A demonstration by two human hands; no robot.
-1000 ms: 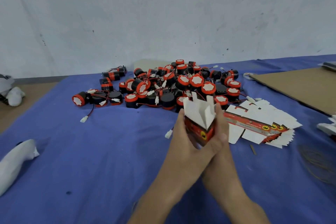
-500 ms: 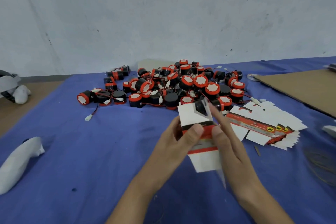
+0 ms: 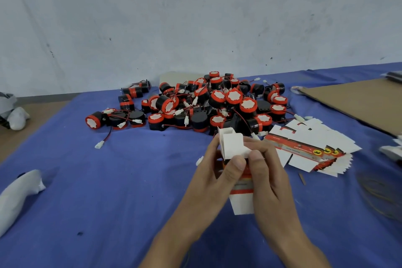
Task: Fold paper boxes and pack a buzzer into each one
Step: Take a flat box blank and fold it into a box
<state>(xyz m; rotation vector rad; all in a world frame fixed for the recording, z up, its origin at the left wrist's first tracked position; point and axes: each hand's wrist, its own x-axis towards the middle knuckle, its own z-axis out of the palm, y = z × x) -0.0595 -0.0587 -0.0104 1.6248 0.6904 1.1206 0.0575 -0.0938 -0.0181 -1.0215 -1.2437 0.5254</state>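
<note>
Both hands meet just in front of the buzzer pile (image 3: 208, 104), holding one paper box (image 3: 233, 146) off the cloth. The left hand (image 3: 214, 172) wraps the box from its side, fingers curled behind it and the thumb flat on the printed red front. The right hand (image 3: 267, 176) grips it from the other side, thumb beside the left thumb and fingers bent over a white top flap. The box is thin card, matt white inside, with its upper flaps standing open and a plain white flap hanging below the hands.

The pile is a heap of short black cylinders with glossy red rims and white scalloped faces, trailing thin red and black wires with small white plugs. To the right of the pile lies a fanned stack of flat boxes (image 3: 311, 148), white with a red band and zigzag edges. Farther right of the pile is a brown cardboard sheet (image 3: 359, 102). Everything rests on a slightly fuzzy blue cloth (image 3: 108, 191).
</note>
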